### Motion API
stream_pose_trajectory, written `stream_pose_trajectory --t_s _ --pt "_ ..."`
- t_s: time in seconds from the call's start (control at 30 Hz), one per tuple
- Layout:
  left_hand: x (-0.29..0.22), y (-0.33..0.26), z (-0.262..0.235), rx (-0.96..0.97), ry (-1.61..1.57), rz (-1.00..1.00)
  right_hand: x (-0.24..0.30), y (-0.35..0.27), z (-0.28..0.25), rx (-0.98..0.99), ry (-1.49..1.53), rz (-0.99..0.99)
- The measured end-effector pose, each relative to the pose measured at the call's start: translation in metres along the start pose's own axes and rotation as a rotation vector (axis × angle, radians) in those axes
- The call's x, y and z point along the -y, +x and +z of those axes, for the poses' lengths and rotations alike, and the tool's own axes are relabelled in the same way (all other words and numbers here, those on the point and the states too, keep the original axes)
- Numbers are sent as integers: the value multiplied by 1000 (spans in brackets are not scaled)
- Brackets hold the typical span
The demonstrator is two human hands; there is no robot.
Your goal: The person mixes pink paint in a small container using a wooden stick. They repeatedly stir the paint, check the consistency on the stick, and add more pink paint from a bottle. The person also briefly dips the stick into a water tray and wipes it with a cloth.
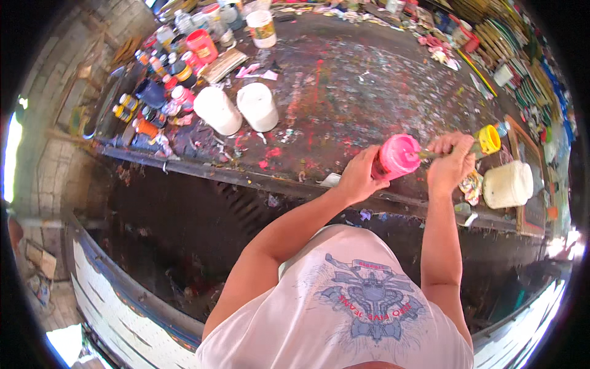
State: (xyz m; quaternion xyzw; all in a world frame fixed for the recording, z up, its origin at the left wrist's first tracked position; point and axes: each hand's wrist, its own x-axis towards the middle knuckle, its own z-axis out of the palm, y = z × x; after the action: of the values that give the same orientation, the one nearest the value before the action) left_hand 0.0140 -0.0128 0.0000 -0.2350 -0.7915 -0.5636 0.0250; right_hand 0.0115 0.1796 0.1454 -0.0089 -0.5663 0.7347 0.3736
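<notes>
Left hand curls round pink tub, mouth facing up, left of cream jug. Right hand grips stick: long axis sideways, tip pointing left into tub. White buckets farther left of jug.

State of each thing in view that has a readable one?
Left hand: gripping the pink tub
Right hand: closed around the stick
Pink tub: open, pink inside
Stick: one end at pink tub's mouth
Yellow tub: open
White tubs: upright, lids unclear
</notes>
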Motion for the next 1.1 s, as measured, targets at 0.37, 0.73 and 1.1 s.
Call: stream_pose_trajectory --t_s 0.37,0.73,1.1 --pt "65 -72 -261 -979 227 109 -10 7 -39 -68 -243 -165" --pt "261 11 -472 -1170 336 -249 107 23 -77 -215 -610 -955" --pt "311 73 -517 -1027 624 -596 141 -63 -25 248 -1010 -1090"
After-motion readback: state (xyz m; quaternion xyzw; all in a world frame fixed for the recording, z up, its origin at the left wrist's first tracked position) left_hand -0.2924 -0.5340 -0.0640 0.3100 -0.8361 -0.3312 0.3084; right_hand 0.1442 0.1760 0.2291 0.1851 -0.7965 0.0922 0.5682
